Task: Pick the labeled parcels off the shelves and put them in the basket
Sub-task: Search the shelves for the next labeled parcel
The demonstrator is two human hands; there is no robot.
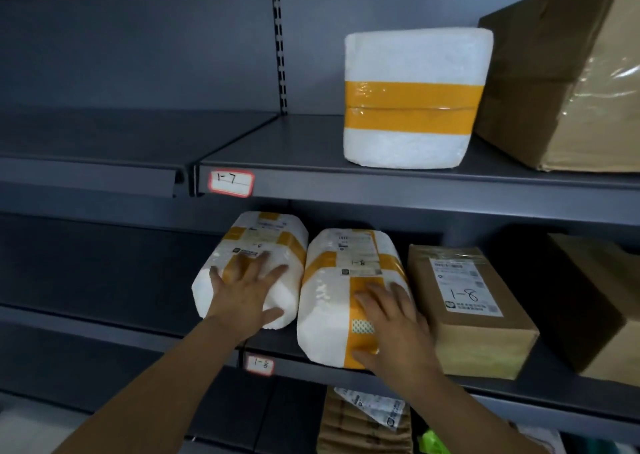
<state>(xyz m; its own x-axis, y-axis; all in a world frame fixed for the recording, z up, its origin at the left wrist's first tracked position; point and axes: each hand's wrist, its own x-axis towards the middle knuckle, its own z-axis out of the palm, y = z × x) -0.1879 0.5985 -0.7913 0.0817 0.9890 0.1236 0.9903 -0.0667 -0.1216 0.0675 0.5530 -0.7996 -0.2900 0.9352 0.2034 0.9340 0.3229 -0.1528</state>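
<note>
The left hand (247, 289) lies flat on the left foam parcel (263, 242) and the right hand (391, 325) on the right foam parcel (329, 301). The fingers of both are spread and straight, pressing rather than closed around anything, probably to drag each block forward. Both parcels lie lengthwise at the front edge of the shelf (346, 372) tagged 1-8, side by side, labels up. They are white granular foam with rounded corners, bound in glossy orange tape. A cardboard parcel (485, 336) marked 1-8 sits just beside the right one. The basket is not in view.
</note>
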